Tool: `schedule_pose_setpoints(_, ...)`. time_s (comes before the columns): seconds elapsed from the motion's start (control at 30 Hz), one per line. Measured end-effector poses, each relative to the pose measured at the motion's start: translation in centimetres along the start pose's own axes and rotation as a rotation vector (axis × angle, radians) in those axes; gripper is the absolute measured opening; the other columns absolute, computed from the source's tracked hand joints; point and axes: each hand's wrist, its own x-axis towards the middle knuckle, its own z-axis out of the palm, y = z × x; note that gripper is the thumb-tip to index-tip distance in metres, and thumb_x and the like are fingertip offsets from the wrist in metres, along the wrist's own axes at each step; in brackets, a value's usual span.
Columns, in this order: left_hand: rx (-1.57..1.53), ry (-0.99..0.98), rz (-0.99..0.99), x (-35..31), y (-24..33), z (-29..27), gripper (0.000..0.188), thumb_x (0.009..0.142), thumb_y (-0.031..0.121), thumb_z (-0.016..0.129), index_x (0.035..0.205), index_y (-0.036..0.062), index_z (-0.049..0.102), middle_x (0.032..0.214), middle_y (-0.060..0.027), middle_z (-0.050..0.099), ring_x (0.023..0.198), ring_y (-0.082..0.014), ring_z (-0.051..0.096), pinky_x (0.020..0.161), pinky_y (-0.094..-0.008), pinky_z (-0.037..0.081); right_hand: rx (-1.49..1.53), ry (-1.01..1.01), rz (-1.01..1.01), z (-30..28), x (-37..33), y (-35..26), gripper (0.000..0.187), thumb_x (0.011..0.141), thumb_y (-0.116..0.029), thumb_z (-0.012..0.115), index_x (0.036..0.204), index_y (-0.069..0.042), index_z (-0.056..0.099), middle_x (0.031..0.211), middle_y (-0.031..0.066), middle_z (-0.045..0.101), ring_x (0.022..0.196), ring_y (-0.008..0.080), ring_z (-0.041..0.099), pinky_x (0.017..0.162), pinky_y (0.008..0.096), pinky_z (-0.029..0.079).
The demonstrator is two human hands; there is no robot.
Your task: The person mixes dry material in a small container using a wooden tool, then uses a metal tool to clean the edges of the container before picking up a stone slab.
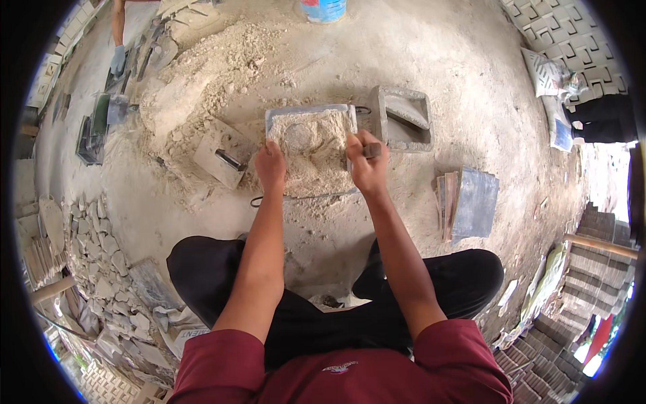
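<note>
Blue and red labelled bucket [323, 9] at the top edge on the sandy floor. Printed whitish sack [550, 75] lying upper right beside patterned blocks. Crumpled pale sack with dark lettering [187, 331] on the floor, lower left, near rubble.

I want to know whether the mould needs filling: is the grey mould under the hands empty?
No, the mould is heaped with pale sandy mix, and both the left hand and right hand rest on it.
</note>
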Motion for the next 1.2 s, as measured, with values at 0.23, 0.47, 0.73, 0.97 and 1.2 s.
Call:
schedule_pose_setpoints(0.23, -0.016, -0.045, 0.0, 0.8, 0.3, -0.6, 0.049, 0.093, 0.037, 0.038, 0.095, -0.0064, 0.062, 0.088, -0.0281, 0.062, 0.086, -0.0447, 0.057, 0.076, -0.05, 0.043, 0.172, 0.128, 0.094, 0.6, 1.2, -2.1, 0.042, 0.091, -0.015, 0.052, 0.052, -0.009, 0.036, 0.049, -0.0056, 0.034, 0.045, 0.0035, 0.028, 0.04, 0.0254, 0.019)
schedule_pose_setpoints(0.47, -0.002, -0.047, 0.013, 0.2, -0.1, 0.4, 0.049, 0.094, 0.037, 0.036, 0.101, -0.0039, 0.062, 0.094, -0.0271, 0.062, 0.089, -0.0441, 0.057, 0.077, -0.0504, 0.043, 0.029, 0.211, 0.132, -0.5, -1.3, 1.4, 0.045, 0.092, -0.013, 0.048, 0.049, -0.007, 0.035, 0.046, -0.0032, 0.037, 0.043, 0.005, 0.029, 0.04, 0.0257, 0.021)
schedule_pose_setpoints(0.73, -0.041, -0.034, 0.044, 0.4, -0.5, 0.4, 0.048, 0.093, 0.036, 0.038, 0.097, -0.0044, 0.063, 0.089, -0.0275, 0.062, 0.087, -0.045, 0.057, 0.076, -0.0502, 0.043, 0.024, 0.179, 0.053, -0.7, -2.7, 2.1, 0.04, 0.092, -0.011, 0.048, 0.054, -0.008, 0.036, 0.048, -0.0032, 0.038, 0.044, 0.004, 0.033, 0.038, 0.024, 0.023)
schedule_pose_setpoints(0.97, -0.054, -0.007, 0.039, 0.3, -0.3, 0.8, 0.052, 0.092, 0.04, 0.038, 0.095, -0.0048, 0.063, 0.09, -0.029, 0.062, 0.088, -0.0457, 0.057, 0.077, -0.0506, 0.043, 0.172, 0.15, 0.095, -2.0, 0.4, -2.4, 0.046, 0.094, -0.013, 0.048, 0.049, -0.007, 0.038, 0.045, -0.0027, 0.038, 0.041, 0.0042, 0.03, 0.038, 0.0243, 0.021)
schedule_pose_setpoints(1.2, 0.03, -0.047, -0.012, 0.2, 0.4, 0.9, 0.061, 0.091, 0.047, 0.036, 0.097, -0.0078, 0.062, 0.092, -0.0299, 0.061, 0.091, -0.045, 0.058, 0.081, -0.0498, 0.044, 0.001, 0.183, -0.043, -0.5, 0.4, -6.5, 0.048, 0.094, -0.017, 0.049, 0.049, -0.005, 0.041, 0.044, -0.0034, 0.037, 0.04, 0.0045, 0.031, 0.038, 0.025, 0.02)
